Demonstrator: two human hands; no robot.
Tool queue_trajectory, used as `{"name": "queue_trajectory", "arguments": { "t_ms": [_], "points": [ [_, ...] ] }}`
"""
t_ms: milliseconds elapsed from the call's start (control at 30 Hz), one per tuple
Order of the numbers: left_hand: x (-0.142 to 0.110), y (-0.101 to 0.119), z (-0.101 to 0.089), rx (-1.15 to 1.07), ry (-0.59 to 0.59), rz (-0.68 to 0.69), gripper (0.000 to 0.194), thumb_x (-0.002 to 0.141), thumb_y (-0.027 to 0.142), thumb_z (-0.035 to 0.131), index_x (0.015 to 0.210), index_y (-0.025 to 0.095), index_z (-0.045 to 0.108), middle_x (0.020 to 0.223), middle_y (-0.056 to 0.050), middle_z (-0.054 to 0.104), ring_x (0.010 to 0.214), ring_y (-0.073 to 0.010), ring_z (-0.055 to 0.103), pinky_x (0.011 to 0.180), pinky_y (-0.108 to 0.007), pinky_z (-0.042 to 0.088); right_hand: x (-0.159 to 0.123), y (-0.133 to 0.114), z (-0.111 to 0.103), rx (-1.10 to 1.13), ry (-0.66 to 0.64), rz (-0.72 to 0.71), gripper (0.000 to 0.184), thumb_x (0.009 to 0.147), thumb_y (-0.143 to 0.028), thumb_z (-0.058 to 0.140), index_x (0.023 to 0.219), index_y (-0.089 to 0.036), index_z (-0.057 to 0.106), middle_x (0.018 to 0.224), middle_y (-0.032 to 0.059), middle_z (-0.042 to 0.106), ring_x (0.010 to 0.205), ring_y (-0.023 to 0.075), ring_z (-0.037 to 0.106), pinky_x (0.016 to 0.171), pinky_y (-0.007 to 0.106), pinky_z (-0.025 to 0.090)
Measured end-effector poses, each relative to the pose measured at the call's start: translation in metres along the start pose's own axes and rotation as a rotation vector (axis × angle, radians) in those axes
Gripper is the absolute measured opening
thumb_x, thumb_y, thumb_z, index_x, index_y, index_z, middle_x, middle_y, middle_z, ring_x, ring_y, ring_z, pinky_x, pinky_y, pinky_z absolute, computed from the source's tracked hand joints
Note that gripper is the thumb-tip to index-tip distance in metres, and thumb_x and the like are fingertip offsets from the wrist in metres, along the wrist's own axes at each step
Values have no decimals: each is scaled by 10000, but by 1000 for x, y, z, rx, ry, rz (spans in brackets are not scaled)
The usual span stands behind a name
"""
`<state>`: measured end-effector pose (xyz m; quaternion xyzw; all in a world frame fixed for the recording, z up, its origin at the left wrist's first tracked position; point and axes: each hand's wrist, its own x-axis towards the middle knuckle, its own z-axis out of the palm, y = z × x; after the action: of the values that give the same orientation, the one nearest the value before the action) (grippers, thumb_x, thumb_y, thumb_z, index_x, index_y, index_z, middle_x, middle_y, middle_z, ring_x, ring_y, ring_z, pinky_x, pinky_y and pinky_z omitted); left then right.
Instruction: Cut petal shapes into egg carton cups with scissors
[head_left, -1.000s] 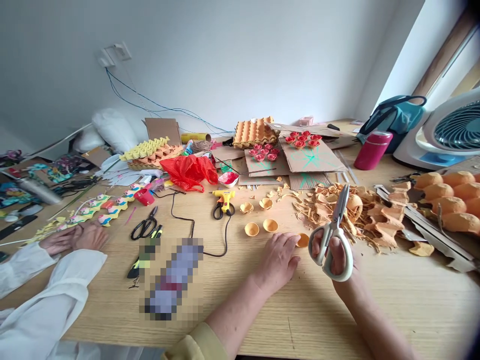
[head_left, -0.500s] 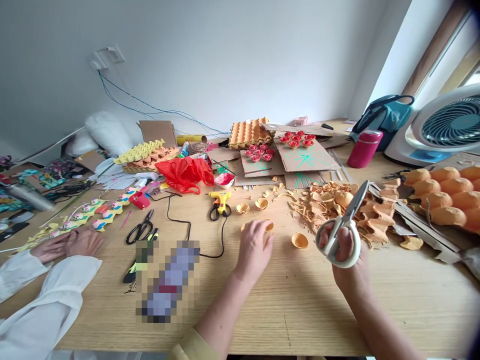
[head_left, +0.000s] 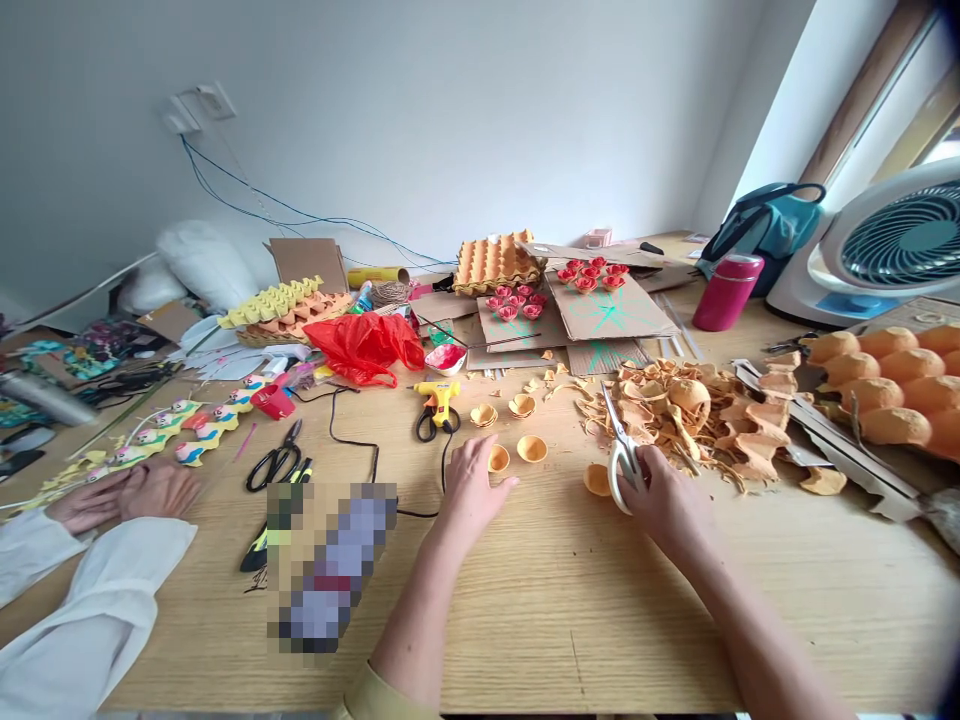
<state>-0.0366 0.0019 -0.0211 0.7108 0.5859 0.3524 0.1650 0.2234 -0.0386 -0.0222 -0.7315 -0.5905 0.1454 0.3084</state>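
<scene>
My left hand [head_left: 474, 487] is over the table with its thumb spread away from the fingers. A small orange egg-carton cup [head_left: 499, 458] shows at its fingertips; whether they touch it I cannot tell. Just right of that stands another orange cup [head_left: 532, 449]. My right hand [head_left: 664, 498] is closed around the white handles of a pair of scissors [head_left: 621, 440], whose blades point away and slightly left. Partly behind the handles sits a third orange cup [head_left: 596, 480]. Farther back are two small stacks of cups, a left stack [head_left: 484, 415] and a right stack [head_left: 522, 405].
Carton scraps [head_left: 667, 400] are heaped beyond my right hand, near an orange egg tray [head_left: 877, 375]. A yellow glue gun [head_left: 439, 395], black scissors [head_left: 276, 465] and a blurred-out object [head_left: 337, 570] lie left. A co-worker's hands [head_left: 142, 490] rest near a painted carton strip [head_left: 217, 430].
My right hand has lowered the scissors toward the table and left, beside the cup. My left hand has shifted left, uncovering the cups it was over.
</scene>
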Motion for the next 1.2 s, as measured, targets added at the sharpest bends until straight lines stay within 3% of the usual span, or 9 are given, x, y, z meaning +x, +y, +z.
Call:
{"name": "queue_trajectory", "arguments": {
  "t_ms": [200,367,467,567,733,833,967,1067,1200],
  "points": [
    [3,-6,1,71,10,-11,413,716,130,712,1111,228,645,1094,-99,656,1068,-299,591,975,-478,430,0,1,4,-98,-22,0,217,822,-419,612,801,-239,493,589,-18,527,509,141,393,522,259,222],
    [2,14,-8,-174,83,-2,416,701,158,744,1097,261,675,1107,-78,658,1082,-286,587,997,-446,422,1,2,7,-107,-17,-2,238,833,-429,593,775,-238,463,573,-30,496,498,130,359,528,263,206],
    [-7,40,-8,-488,-49,39,401,696,187,773,1082,274,703,1129,-70,668,949,-238,614,871,-357,487,0,1,10,-78,-4,-18,255,828,-425,595,751,-236,442,582,-32,489,502,127,365,532,266,207],
    [-20,63,1,-653,-201,48,404,719,177,759,1110,265,705,1194,-97,637,999,-247,609,802,-323,516,-2,-3,14,-12,2,-67,236,822,-402,596,768,-235,438,646,-17,527,551,141,426,550,271,251],
    [-33,69,21,-769,-298,-4,435,733,172,747,1154,262,687,1242,-110,620,1091,-274,605,767,-308,555,-9,-14,13,136,-34,-147,199,815,-329,593,754,-235,427,668,-17,528,595,148,460,573,277,334],
    [-32,62,26,-789,-304,-72,456,733,170,751,1176,244,669,1267,-117,627,1115,-275,613,832,-331,554,-12,-20,8,348,-132,-162,145,843,-329,591,832,-225,490,725,-4,564,644,154,508,601,272,404],
    [-29,58,28,-883,-299,-107,485,735,185,762,1199,198,620,1187,-118,666,1053,-239,652,934,-372,530,-12,-22,4,844,-286,-68,304,787,-402,720,958,-211,558,809,9,587,716,166,536,627,277,431],
    [-28,59,28,-963,-290,-95,481,762,240,757,1203,177,578,1080,-95,693,996,-212,673,913,-351,545,-10,-22,4,1005,-367,18,356,729,-438,785,914,-217,576,762,-14,580,654,142,503,576,262,404],
    [-28,62,25,-909,-241,-56,472,774,313,760,1198,193,593,1166,-96,671,1013,-212,675,899,-325,558,-10,-26,4,1107,-450,108,434,631,-432,860,886,-225,576,694,-34,586,611,136,497,554,262,395]
  ]
}}
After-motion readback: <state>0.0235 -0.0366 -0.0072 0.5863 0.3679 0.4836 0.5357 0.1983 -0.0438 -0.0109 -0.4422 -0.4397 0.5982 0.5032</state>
